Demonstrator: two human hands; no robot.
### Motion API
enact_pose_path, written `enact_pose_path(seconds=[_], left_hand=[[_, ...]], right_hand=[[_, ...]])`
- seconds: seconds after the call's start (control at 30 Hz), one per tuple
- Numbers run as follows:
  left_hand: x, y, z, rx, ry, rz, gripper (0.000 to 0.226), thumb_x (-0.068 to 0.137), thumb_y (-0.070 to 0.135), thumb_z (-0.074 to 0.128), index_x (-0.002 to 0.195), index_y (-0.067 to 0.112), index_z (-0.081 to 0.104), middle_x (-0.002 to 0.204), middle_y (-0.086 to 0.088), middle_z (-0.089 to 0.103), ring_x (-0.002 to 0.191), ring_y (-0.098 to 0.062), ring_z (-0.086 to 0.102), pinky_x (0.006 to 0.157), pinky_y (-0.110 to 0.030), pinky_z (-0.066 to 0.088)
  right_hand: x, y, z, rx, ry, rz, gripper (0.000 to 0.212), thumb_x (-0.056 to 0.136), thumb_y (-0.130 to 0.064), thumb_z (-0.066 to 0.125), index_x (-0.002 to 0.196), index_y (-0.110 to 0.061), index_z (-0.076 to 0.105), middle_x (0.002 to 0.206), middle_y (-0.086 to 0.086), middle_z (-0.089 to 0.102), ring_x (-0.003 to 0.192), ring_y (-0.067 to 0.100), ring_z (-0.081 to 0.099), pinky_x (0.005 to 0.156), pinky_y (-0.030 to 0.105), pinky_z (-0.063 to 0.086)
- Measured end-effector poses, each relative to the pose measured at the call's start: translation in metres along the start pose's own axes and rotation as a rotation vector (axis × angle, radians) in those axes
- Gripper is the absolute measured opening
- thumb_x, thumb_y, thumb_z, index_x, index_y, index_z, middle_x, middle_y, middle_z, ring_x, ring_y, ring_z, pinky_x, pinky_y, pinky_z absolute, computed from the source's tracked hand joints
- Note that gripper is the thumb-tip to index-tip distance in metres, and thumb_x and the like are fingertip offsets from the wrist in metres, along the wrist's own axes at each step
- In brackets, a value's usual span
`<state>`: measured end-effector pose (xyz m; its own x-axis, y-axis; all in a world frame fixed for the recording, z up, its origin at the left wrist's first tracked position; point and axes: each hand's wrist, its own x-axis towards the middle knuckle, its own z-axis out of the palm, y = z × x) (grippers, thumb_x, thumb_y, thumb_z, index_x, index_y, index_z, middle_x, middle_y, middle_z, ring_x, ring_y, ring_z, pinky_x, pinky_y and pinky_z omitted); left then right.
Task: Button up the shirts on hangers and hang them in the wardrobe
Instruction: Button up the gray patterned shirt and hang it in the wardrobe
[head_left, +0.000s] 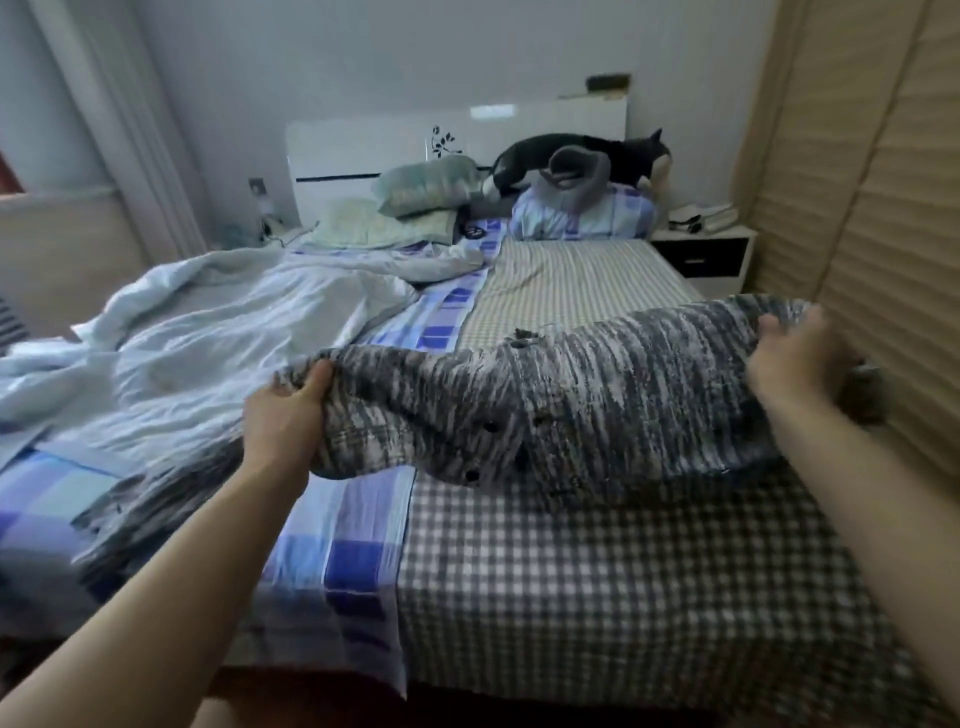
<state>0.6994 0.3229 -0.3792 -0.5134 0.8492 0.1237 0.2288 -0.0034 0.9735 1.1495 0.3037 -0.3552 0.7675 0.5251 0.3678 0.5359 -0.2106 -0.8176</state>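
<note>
Grey streaked shirt (597, 395) over checked bedsheet (597, 571), wardrobe (883, 208) beside.

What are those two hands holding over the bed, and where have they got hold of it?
A grey streaked shirt, stretched above the bed. The left hand grips its left edge, thumb on top. The right hand holds the right end, though its fingers are blurred.

Shirt (597, 395) is soft matt woven cloth, grey-white streaked. Headboard (395, 150) glossy white. Wardrobe door (883, 234) matt ribbed wood-look.
</note>
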Motion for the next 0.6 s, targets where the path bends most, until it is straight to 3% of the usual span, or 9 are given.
enact_pose_path(seconds=[0.03,0.1,0.17,0.23,0.3,0.4,0.47,0.53,0.6], left_hand=[[0.008,-0.003,0.009,0.093,-0.016,-0.004,0.045,0.092,0.048,0.07,0.106,0.006,0.067,0.092,-0.01,0.067,0.088,-0.028,0.065,0.079,-0.033,0.045],[0.021,-0.021,0.025,0.211,-0.222,-0.168,0.072,0.087,0.06,0.067,0.129,0.002,0.06,0.115,-0.016,0.067,0.104,-0.034,0.067,0.089,-0.037,0.051],[0.03,-0.049,0.032,0.33,-0.434,-0.349,0.086,0.083,0.07,0.067,0.135,0.003,0.055,0.116,-0.02,0.07,0.095,-0.036,0.071,0.082,-0.045,0.059],[0.031,-0.071,0.037,0.612,-0.387,-0.363,0.101,0.082,0.074,0.063,0.147,0.001,0.038,0.13,-0.027,0.061,0.106,-0.042,0.066,0.087,-0.046,0.057],[0.029,-0.079,0.046,0.896,-0.214,-0.128,0.102,0.086,0.069,0.061,0.158,0.009,0.018,0.149,-0.027,0.04,0.132,-0.045,0.047,0.106,-0.05,0.042],[0.016,-0.071,0.063,0.984,-0.076,0.543,0.075,0.092,0.043,0.063,0.157,0.024,0.029,0.149,-0.019,0.036,0.137,-0.04,0.035,0.112,-0.054,0.031],[-0.004,-0.059,0.084,0.945,-0.221,0.829,0.068,0.096,0.048,0.055,0.158,0.032,0.029,0.158,-0.014,0.033,0.146,-0.036,0.028,0.118,-0.054,0.026],[-0.021,-0.06,0.108,1.098,-0.504,1.072,0.066,0.101,0.062,0.032,0.161,0.038,0.017,0.169,-0.009,0.015,0.156,-0.032,0.011,0.125,-0.054,0.014],[-0.009,-0.075,0.124,1.273,-0.652,1.243,0.067,0.102,0.067,0.013,0.161,0.039,0.006,0.169,-0.006,0.002,0.157,-0.031,0.001,0.126,-0.055,0.007]], right_hand=[[0.01,0.005,0.012,-0.055,-0.051,-0.027,0.036,0.105,-0.029,0.048,0.13,-0.004,0.052,0.131,0.026,0.057,0.12,0.044,0.054,0.096,0.045,0.043],[0.022,0.024,0.042,-0.274,-0.316,-0.066,0.053,0.102,-0.034,0.052,0.145,-0.005,0.041,0.147,0.024,0.045,0.128,0.046,0.049,0.101,0.049,0.045],[0.021,0.049,0.069,-0.485,-0.59,-0.067,0.091,0.097,-0.051,0.06,0.161,-0.011,0.009,0.167,0.015,0.012,0.144,0.045,0.033,0.112,0.05,0.038],[0.008,0.07,0.084,-0.619,-0.681,-0.118,0.113,0.089,-0.065,0.062,0.16,-0.022,-0.015,0.169,0.005,-0.014,0.152,0.041,0.014,0.12,0.051,0.029],[0.0,0.08,0.093,-0.687,-0.64,-0.183,0.115,0.087,-0.069,0.06,0.158,-0.028,-0.021,0.167,0.003,-0.022,0.154,0.038,0.006,0.119,0.054,0.029],[0.0,0.074,0.102,-0.708,-0.561,-0.235,0.111,0.088,-0.068,0.059,0.158,-0.032,-0.019,0.166,0.003,-0.025,0.153,0.04,0.007,0.114,0.056,0.033],[0.008,0.072,0.112,-0.723,-0.562,-0.288,0.108,0.089,-0.067,0.058,0.157,-0.035,-0.019,0.166,0.004,-0.025,0.152,0.041,0.008,0.115,0.057,0.031],[0.018,0.073,0.123,-0.754,-0.588,-0.313,0.104,0.09,-0.069,0.055,0.157,-0.038,-0.019,0.167,0.003,-0.022,0.152,0.041,0.005,0.118,0.059,0.027],[0.029,0.077,0.131,-0.793,-0.622,-0.308,0.101,0.09,-0.072,0.051,0.157,-0.041,-0.018,0.168,0.001,-0.021,0.153,0.039,0.001,0.12,0.06,0.023]])
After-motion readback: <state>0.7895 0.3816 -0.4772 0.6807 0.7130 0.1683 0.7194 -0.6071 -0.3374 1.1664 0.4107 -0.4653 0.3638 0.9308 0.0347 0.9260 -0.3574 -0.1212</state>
